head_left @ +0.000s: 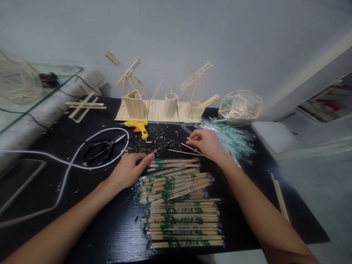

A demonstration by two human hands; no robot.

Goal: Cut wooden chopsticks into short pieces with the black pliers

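Note:
My left hand (132,167) is closed around a slim dark-tipped tool (164,146) that points up and to the right; its handle is hidden in my fingers, and its kind is unclear. Across from it, my right hand (205,143) is in a pinch, with the end of a thin wooden chopstick (188,138) showing at the fingertips. Under that hand, more loose chopsticks (183,151) lie on the table. Just below both hands is a pile of chopsticks in clear and green wrappers (184,209).
A yellow glue gun (140,127), black pliers (106,150) and a white cable (68,165) lie leftward on the black table (110,220). Stick-built windmill models (134,104) stand at the back. Empty wrappers (231,137) and a polygonal stick frame (242,106) are at right.

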